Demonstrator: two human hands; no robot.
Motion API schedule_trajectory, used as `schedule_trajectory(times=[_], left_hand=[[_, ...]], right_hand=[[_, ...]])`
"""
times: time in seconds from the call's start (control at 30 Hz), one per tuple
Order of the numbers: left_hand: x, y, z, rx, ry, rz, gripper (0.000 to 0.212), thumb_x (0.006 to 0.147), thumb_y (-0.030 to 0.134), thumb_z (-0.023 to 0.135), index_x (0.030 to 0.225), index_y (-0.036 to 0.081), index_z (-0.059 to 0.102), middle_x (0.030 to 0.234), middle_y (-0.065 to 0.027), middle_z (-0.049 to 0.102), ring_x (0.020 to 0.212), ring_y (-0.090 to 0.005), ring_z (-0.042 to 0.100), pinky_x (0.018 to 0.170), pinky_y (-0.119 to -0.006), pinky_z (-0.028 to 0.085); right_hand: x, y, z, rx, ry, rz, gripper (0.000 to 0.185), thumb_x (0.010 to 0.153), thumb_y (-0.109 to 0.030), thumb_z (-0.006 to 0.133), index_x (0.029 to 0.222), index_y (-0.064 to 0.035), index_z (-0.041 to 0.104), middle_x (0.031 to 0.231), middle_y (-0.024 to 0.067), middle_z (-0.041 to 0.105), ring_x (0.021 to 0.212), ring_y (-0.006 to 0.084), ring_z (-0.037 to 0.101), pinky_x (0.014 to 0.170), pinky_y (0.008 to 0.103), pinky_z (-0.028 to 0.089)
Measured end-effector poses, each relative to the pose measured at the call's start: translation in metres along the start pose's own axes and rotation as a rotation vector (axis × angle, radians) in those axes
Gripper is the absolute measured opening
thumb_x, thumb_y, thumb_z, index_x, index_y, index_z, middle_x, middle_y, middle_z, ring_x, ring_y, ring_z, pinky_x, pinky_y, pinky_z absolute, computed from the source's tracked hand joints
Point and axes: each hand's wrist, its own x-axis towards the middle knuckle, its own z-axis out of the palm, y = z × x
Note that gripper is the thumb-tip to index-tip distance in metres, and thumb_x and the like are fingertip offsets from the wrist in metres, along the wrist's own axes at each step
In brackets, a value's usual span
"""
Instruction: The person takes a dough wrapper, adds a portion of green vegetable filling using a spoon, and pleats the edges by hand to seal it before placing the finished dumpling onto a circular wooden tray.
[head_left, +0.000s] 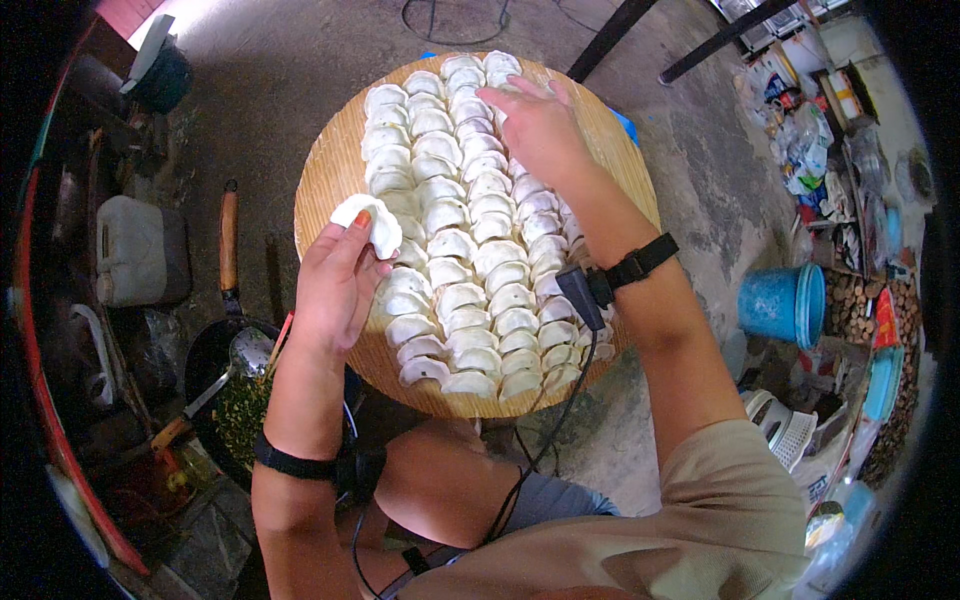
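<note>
My left hand (346, 271) holds a folded white dumpling (374, 223) between thumb and fingers, over the left side of a round woven tray (328, 165). Long overlapping rows of pleated dumplings (450, 247) cover much of the tray. My right hand (534, 120) reaches over the tray's far right part, fingers spread, at the far end of a row. Its fingertips are close to the dumplings there; whether they touch one cannot be told. The hand partly hides the dumplings beneath it.
Left of the tray, a black wok (202, 352) holds chopped green filling (244, 412) and a metal ladle (251, 351). A white plastic jug (131, 251) stands farther left. At the right are a blue bucket (776, 306) and stacked firewood (851, 307). A black cable (559, 420) hangs from my right arm.
</note>
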Motion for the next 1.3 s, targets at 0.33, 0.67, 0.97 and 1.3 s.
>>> schedule_trajectory(times=[0.33,0.67,0.97,1.3], left_hand=[[0.001,-0.001,-0.001,-0.004,0.005,0.0,0.021,0.089,0.019,0.051,0.106,0.006,0.052,0.087,-0.0034,0.059,0.072,-0.013,0.057,0.059,-0.023,0.046],[-0.004,-0.012,0.014,0.028,0.002,0.194,0.023,0.087,0.011,0.054,0.108,0.002,0.052,0.091,-0.005,0.06,0.075,-0.0111,0.057,0.063,-0.023,0.047],[-0.037,-0.022,0.044,0.246,-0.059,0.41,0.03,0.087,0.005,0.052,0.117,-0.001,0.05,0.097,-0.0071,0.06,0.083,-0.01,0.056,0.074,-0.023,0.046],[-0.062,-0.017,0.028,0.751,0.104,0.474,0.024,0.09,0.015,0.049,0.102,-0.002,0.06,0.088,-0.0066,0.064,0.08,-0.0109,0.056,0.076,-0.024,0.044]], right_hand=[[0.019,-0.001,0.015,0.12,0.144,0.064,0.012,0.074,-0.014,0.057,0.079,-0.0148,0.068,0.084,0.0033,0.06,0.085,0.0233,0.053,0.078,0.0379,0.04],[-0.025,-0.088,-0.041,1.207,-0.398,0.274,0.037,0.082,-0.012,0.057,0.117,-0.0081,0.048,0.092,0.0071,0.058,0.084,0.0154,0.057,0.071,0.0278,0.046],[-0.052,-0.1,-0.054,1.467,-0.479,0.173,0.061,0.074,-0.01,0.066,0.128,-0.0085,0.038,0.098,0.0126,0.057,0.08,0.0159,0.058,0.071,0.0282,0.047],[-0.057,-0.133,-0.08,1.224,-0.607,0.261,0.052,0.073,-0.006,0.058,0.123,-0.0035,0.043,0.089,0.0105,0.06,0.074,0.0163,0.059,0.067,0.0286,0.048]])
